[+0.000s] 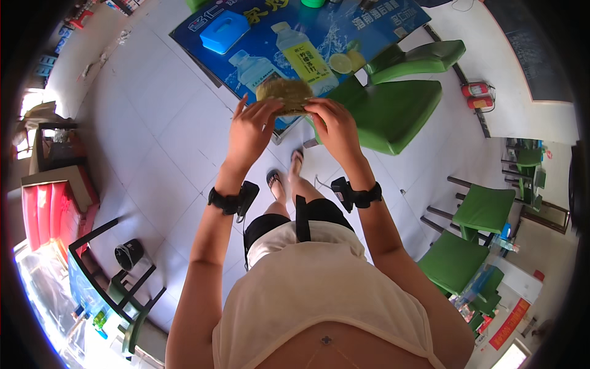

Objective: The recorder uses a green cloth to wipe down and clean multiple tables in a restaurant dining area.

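Note:
Both my hands hold a yellowish-brown, rough-textured thing (286, 94) up in front of me, its kind unclear. My left hand (251, 122) pinches its lower left edge, with one finger raised apart from it. The lower right edge is between the thumb and fingers of my right hand (335, 122). Behind it lies a table (258, 30) whose blue top bears printed bottles, lemons and writing. A blue plastic box (225, 31) stands on the table at the left, and part of a green container (313, 2) shows at its far edge.
Green padded chairs (392, 115) stand against the table's right side. More green chairs (484, 207) are at the far right, near wall-mounted fire extinguishers (477, 89). At lower left are a black bin (129, 254) and a dark-framed chair (131, 295). Each wrist bears a strapped black device.

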`<state>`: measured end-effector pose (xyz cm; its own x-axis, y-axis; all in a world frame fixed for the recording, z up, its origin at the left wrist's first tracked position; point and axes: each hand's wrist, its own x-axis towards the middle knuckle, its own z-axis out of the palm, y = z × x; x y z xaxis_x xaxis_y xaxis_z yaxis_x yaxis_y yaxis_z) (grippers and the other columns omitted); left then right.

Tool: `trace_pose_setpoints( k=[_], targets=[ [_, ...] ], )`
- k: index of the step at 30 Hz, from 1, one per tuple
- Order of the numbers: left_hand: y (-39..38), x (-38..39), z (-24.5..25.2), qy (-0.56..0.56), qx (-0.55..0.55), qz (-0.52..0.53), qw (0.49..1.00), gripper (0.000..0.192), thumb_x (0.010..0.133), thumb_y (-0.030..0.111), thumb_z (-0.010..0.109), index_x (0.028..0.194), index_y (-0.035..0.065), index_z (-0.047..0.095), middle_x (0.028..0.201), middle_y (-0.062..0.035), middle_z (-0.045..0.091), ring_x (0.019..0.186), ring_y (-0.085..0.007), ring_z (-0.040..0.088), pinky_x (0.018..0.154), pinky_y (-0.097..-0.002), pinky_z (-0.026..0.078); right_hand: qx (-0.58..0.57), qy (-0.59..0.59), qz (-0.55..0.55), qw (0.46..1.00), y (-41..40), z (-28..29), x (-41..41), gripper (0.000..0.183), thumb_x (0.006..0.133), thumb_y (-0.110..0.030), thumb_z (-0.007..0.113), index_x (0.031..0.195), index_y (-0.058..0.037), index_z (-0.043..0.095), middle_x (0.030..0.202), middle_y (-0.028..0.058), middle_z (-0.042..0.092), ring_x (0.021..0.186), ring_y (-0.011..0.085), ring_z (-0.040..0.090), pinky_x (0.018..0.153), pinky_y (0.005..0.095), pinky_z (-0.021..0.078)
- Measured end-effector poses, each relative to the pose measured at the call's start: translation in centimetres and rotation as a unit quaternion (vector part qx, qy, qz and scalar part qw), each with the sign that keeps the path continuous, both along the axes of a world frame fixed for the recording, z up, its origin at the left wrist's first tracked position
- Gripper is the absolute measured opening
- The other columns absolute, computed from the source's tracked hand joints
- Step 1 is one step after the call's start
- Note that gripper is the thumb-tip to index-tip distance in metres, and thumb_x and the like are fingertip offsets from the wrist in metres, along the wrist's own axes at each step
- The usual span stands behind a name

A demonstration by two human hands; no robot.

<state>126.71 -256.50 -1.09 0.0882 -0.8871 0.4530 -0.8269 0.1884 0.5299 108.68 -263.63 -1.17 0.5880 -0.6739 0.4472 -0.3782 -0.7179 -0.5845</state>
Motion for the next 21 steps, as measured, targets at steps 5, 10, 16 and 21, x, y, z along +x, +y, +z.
trace_pose_setpoints(
  k=[5,10,16,21],
  targets=[
    [-2.8,2.4,-7.5,-0.091,0.196,-0.057,0.975,0.042,0.072,-0.003,0.046,0.111,0.0095,0.056,0.115,-0.0093,0.053,0.116,-0.0232,0.044,0.104,-0.0492,0.022,0.037,0.142,0.019,0.989,-3.1,-8.5,2.3,0.029,0.070,-0.010,0.066,0.098,-0.0056,0.060,0.121,0.0166,0.047,0.113,0.0335,0.044,0.091,0.0415,0.0394],
    [-4.6,0.2,-13.5,0.019,0.236,-0.002,0.972,0.047,0.078,0.006,0.049,0.125,0.0065,0.044,0.134,-0.0124,0.038,0.127,-0.0256,0.032,0.105,-0.0455,0.023,0.096,0.204,0.072,0.971,-4.5,-16.2,4.6,0.049,0.075,-0.014,0.060,0.120,-0.0006,0.046,0.135,0.0211,0.031,0.125,0.0349,0.031,0.100,0.0464,0.0290],
    [-11.6,-0.8,-17.3,0.040,0.218,0.020,0.975,0.052,0.084,0.028,0.050,0.132,0.0148,0.037,0.141,-0.0119,0.026,0.132,-0.0281,0.021,0.105,-0.0458,0.019,0.075,0.159,-0.035,0.984,-9.6,-20.6,9.9,0.054,0.089,-0.030,0.042,0.136,-0.0070,0.027,0.142,0.0110,0.024,0.130,0.0265,0.026,0.104,0.0421,0.0231],
    [-14.2,1.2,-19.5,-0.012,0.242,-0.096,0.966,0.055,0.077,0.027,0.053,0.130,0.0192,0.041,0.140,-0.0109,0.028,0.131,-0.0302,0.023,0.104,-0.0480,0.020,0.095,0.200,-0.058,0.973,-10.6,-21.0,9.3,0.054,0.089,-0.030,0.041,0.136,-0.0070,0.026,0.142,0.0112,0.023,0.130,0.0265,0.025,0.105,0.0416,0.0226]
  ],
)
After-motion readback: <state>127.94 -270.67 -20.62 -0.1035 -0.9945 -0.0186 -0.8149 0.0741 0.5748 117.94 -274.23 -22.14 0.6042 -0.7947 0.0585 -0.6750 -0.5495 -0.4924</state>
